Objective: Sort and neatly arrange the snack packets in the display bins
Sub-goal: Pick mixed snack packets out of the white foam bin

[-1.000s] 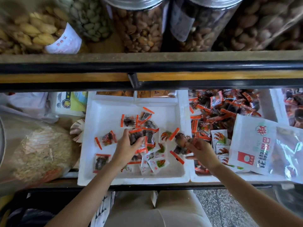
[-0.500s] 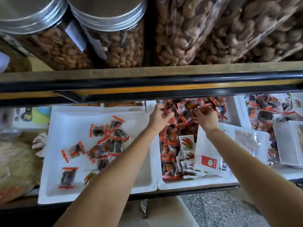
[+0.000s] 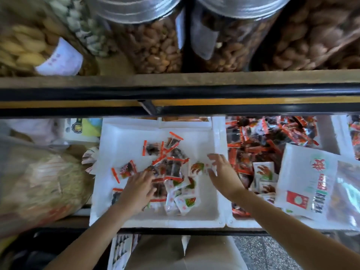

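Two white foam bins sit side by side on the lower shelf.

The left bin [image 3: 155, 221] holds a loose scatter of snack packets [image 3: 171, 168] mid-tray. It is a mix of dark ones with orange-red edges and white ones with red-green print, overlapping and unaligned.

The right bin [image 3: 243, 224] is piled with dark orange-edged packets [image 3: 272, 137]. A few white printed packets [image 3: 263, 170] lie at its left side.

The left hand [image 3: 139, 190] is palm down on the near part of the scatter, with its fingers stretched forward and touching dark packets. It is released and grips nothing visible.

The right hand [image 3: 222, 169] is over the right side of the left bin, just beside the wall shared with the right bin. Its fingers are splayed and motion-blurred, and it is also released. One white packet [image 3: 196, 168] lies right at its fingertips; whether they touch cannot be told.

A large white pouch [image 3: 307, 182] lies over the right bin's right half. A bulky clear sack [image 3: 39, 182] sits left of the left bin. Nut jars [image 3: 155, 45] with metal lids stand on the upper shelf, behind a black rail [image 3: 175, 92].
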Available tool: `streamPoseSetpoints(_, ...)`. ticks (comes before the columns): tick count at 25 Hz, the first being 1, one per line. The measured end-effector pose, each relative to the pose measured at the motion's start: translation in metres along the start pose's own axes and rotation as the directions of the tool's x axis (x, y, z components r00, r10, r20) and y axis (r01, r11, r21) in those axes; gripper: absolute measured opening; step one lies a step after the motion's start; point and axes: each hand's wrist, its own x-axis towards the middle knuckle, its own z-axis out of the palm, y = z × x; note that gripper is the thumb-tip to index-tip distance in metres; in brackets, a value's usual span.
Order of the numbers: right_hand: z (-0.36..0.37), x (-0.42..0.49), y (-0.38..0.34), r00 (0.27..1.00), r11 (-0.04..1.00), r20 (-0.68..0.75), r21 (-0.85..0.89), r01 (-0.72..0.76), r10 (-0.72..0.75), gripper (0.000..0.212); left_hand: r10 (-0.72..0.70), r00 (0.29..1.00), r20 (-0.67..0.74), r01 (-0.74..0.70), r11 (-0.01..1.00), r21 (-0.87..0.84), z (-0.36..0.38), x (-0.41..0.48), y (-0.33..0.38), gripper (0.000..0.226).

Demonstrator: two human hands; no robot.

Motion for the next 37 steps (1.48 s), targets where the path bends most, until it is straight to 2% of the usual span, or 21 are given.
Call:
streamPoseSetpoints(4,0.047,0.044,-0.036,0.982,0.997,0.19,-0.074,-0.004,0.018,0.059,-0.086,0.992,-0.096,0.081,0.995,-0.052,-0.008,0.007,-0.055,0.045)
streamPoseSetpoints(8,0.077,0.079,-0.051,0.97,0.962,0.239,-0.273,0.029,0.038,0.095,-0.156,0.984,-0.091,0.146,0.983,-0.109,-0.008,0.032,-0.079,0.051)
streamPoseSetpoints(11,0.096,0.082,-0.052,0.976,0.933,0.204,-0.359,-0.001,0.079,0.104,-0.141,0.99,-0.033,0.139,0.989,-0.041,0.003,0.04,-0.082,0.055)
streamPoseSetpoints(13,0.101,0.08,-0.049,0.99,0.941,0.109,-0.336,-0.051,0.093,0.099,-0.189,0.981,-0.039,0.19,0.982,0.017,0.01,0.041,-0.079,0.058)
streamPoseSetpoints(16,0.101,0.072,-0.041,0.991,0.973,0.013,-0.193,-0.129,0.134,0.078,-0.316,0.948,-0.03,0.317,0.948,0.012,0.017,0.039,-0.08,0.056)
streamPoseSetpoints(18,0.099,0.064,-0.035,0.988,0.972,0.021,-0.18,-0.148,0.154,0.064,-0.31,0.95,0.034,0.312,0.948,-0.066,0.021,0.031,-0.082,0.044)
streamPoseSetpoints(20,0.095,0.055,-0.031,0.99,0.98,0.03,-0.148,-0.132,0.138,0.056,-0.263,0.963,0.053,0.268,0.937,-0.223,0.026,0.02,-0.08,0.029)
streamPoseSetpoints(23,0.085,0.041,-0.035,0.996,0.995,0.004,-0.057,-0.086,0.086,0.047,-0.272,0.952,-0.144,0.179,0.871,-0.458,0.018,0.012,-0.077,0.014)
streamPoseSetpoints(26,0.07,0.029,-0.043,0.992,0.993,-0.09,0.091,-0.081,0.09,0.039,-0.336,0.872,-0.355,0.038,0.772,-0.635,-0.004,0.019,-0.061,0.013)
streamPoseSetpoints(28,0.06,0.024,-0.043,0.977,0.973,-0.148,0.195,-0.123,0.153,0.035,-0.339,0.853,-0.397,-0.036,0.72,-0.693,-0.008,0.036,-0.054,0.013)
streamPoseSetpoints(30,0.051,0.016,-0.038,0.963,0.948,-0.155,0.265,-0.174,0.22,0.032,-0.204,0.932,-0.299,-0.066,0.717,-0.694,-0.001,0.056,-0.049,0.017)
streamPoseSetpoints(32,0.045,0.006,-0.029,0.957,0.94,-0.153,0.278,-0.196,0.245,0.033,-0.074,0.988,-0.134,-0.013,0.832,-0.554,0.011,0.068,-0.045,0.021)
streamPoseSetpoints(33,0.043,0.001,-0.024,0.956,0.937,-0.149,0.283,-0.205,0.254,0.033,-0.059,0.996,-0.066,0.024,0.901,-0.434,0.015,0.07,-0.041,0.027)
streamPoseSetpoints(35,0.041,-0.01,-0.015,0.952,0.928,-0.136,0.3,-0.223,0.273,0.033,-0.092,0.995,-0.033,0.081,0.965,-0.251,0.024,0.066,-0.035,0.044)
streamPoseSetpoints(37,0.041,-0.019,-0.006,0.95,0.925,-0.13,0.297,-0.237,0.285,0.035,-0.156,0.985,-0.068,0.135,0.961,-0.241,0.031,0.06,-0.036,0.062)
